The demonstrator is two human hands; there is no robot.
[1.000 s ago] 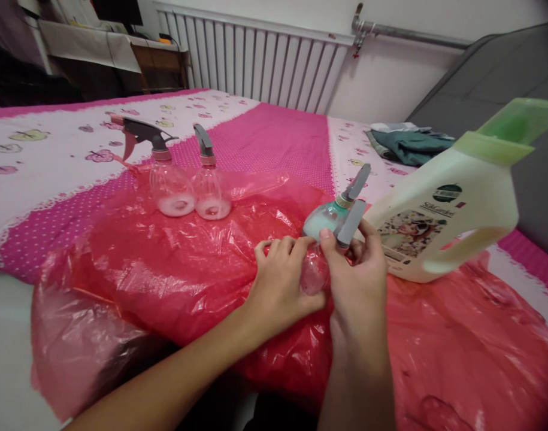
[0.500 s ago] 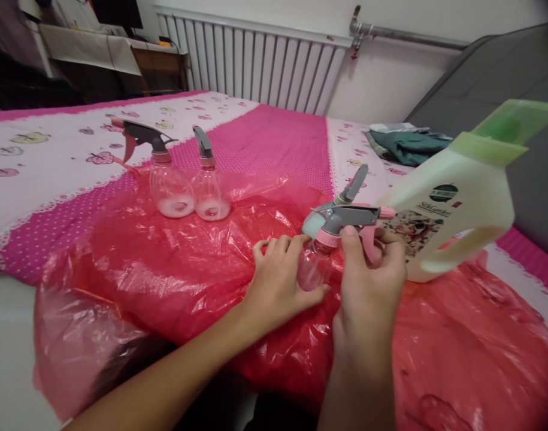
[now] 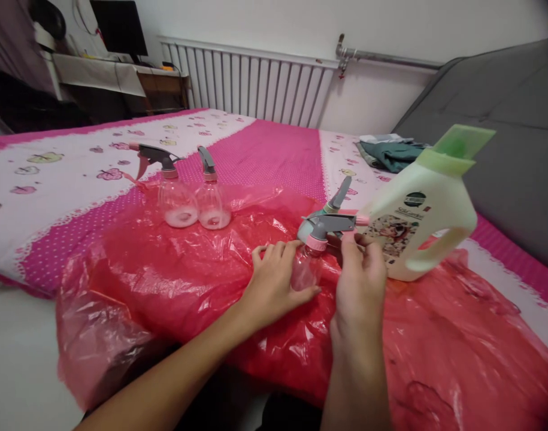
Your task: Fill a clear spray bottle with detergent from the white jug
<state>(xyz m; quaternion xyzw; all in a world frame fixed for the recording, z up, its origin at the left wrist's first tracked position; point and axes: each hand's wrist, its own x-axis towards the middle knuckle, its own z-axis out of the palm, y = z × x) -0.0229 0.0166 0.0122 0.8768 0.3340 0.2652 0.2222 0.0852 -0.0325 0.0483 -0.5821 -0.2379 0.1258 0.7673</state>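
A clear spray bottle (image 3: pixel 306 274) with a grey and pink spray head stands upright on a red plastic bag (image 3: pixel 197 272). My left hand (image 3: pixel 274 278) is wrapped round its body, fingers behind and thumb in front. At the pink trigger, my right hand (image 3: pixel 361 269) pinches with thumb and fingers; they hide most of the trigger. Just behind is another spray bottle (image 3: pixel 341 194) with a grey head and green collar, partly covered. To the right, a large cream detergent bottle (image 3: pixel 439 209) with a green cap leans slightly.
Two clear spray bottles with foamy liquid, one on the left (image 3: pixel 179 203) and one beside it (image 3: pixel 213 206), stand on the bag. Folded clothes (image 3: pixel 390 154) lie on the pink-and-white bedspread (image 3: pixel 282 155). A grey headboard (image 3: pixel 502 108) rises at right; a radiator (image 3: pixel 256 78) lines the wall.
The view has tilted up and shifted slightly. My right thumb now covers more of the pink trigger. My left hand keeps its hold on the bottle.
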